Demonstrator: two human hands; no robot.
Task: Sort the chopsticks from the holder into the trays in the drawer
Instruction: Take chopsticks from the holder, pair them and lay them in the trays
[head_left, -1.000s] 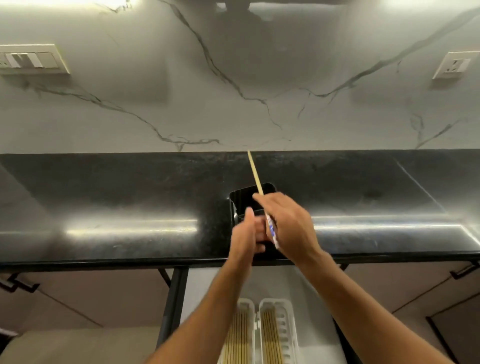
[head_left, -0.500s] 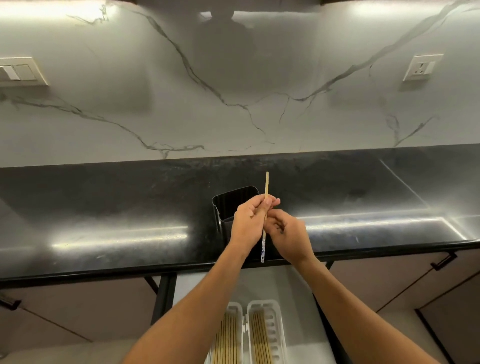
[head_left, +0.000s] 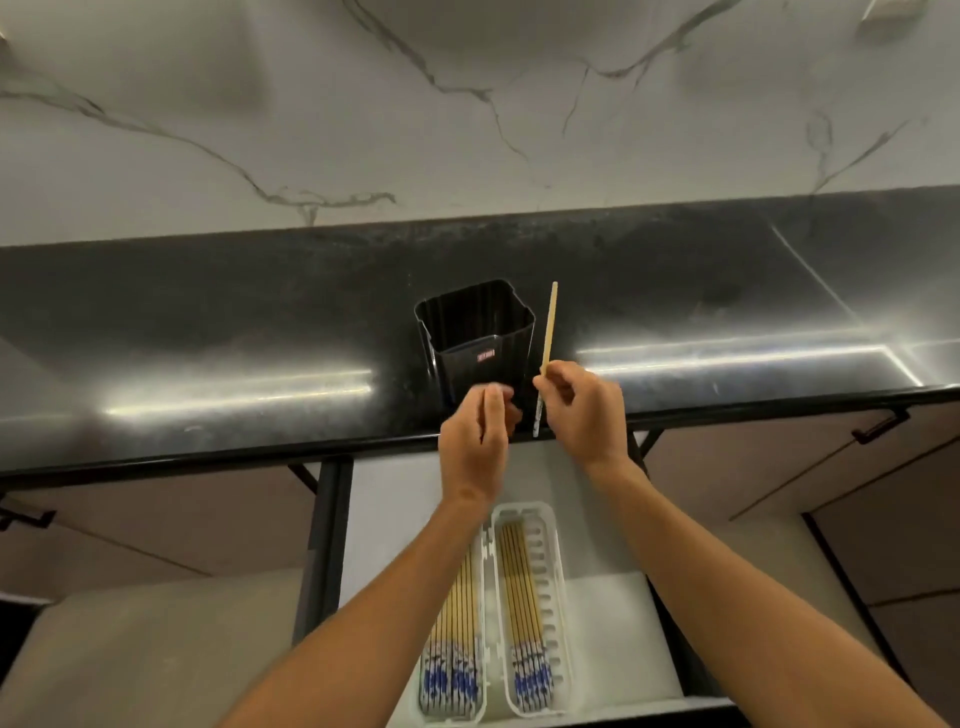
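- I am seeing two white trays (head_left: 558, 613) lying side by side in the open drawer (head_left: 613, 623), chopsticks inside both;
- my left hand (head_left: 475, 434) is hovering loosely curled, holding nothing;
- my right hand (head_left: 584, 410) is pinching one chopstick (head_left: 548, 332) upright;
- the black holder (head_left: 475, 332) is standing on the table (head_left: 208, 322) just left of it.

A: Right hand (head_left: 584, 410)?
B: Raised, fingers (head_left: 545, 382) pinched on a chopstick (head_left: 547, 332), held near upright, forearm reaching in from lower right.
A: Left hand (head_left: 475, 436)?
B: Beside it, apart, fingers loosely curled, blurred, holding nothing visible. Forearm comes from lower left.
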